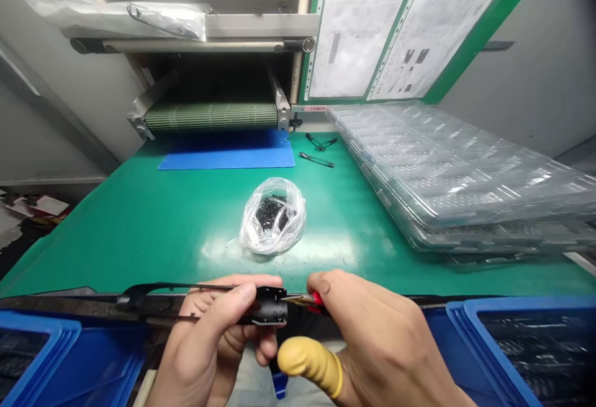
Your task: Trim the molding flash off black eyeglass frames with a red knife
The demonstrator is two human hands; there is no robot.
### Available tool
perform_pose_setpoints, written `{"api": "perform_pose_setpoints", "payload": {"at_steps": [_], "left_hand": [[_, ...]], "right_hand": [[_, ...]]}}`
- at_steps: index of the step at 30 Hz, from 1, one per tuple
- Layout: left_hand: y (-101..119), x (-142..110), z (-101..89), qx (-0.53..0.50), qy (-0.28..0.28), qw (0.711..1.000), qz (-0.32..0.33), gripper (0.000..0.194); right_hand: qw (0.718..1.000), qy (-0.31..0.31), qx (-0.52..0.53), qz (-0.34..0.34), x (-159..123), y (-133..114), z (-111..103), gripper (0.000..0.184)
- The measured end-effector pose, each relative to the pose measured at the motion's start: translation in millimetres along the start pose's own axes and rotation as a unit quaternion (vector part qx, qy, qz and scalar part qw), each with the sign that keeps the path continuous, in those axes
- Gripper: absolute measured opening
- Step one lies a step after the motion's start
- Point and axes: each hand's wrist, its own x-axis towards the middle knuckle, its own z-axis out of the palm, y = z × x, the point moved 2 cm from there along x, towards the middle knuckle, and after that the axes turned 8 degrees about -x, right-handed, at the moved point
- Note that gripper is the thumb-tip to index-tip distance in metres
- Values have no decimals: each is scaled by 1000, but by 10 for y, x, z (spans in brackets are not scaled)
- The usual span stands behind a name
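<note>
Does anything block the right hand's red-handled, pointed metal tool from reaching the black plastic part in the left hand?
Nothing visible does: the tool has its tip at the edge of the part facing the right hand, though contact is unclear. The clear plastic bag sits farther back, out of the way.

the left hand point(205, 342) faces palm inward, thumb stretched rightward and lower fingers curled beneath in a closed grip. the right hand point(386, 332) shows its back, fingers bent in a pinch, its yellow-covered thumb point(310, 363) pointing left below.
</note>
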Motion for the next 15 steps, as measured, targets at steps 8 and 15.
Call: {"api": "perform_pose_setpoints", "payload": {"at_steps": [8,15], "left_hand": [[-11,82,-100,30,33,999,25,32],[-4,152,-219,154,17,983,95,33]], "right_hand": [[996,20,-84,14,151,10,156,57],[997,-24,-70,38,60,50,403,54]]}}
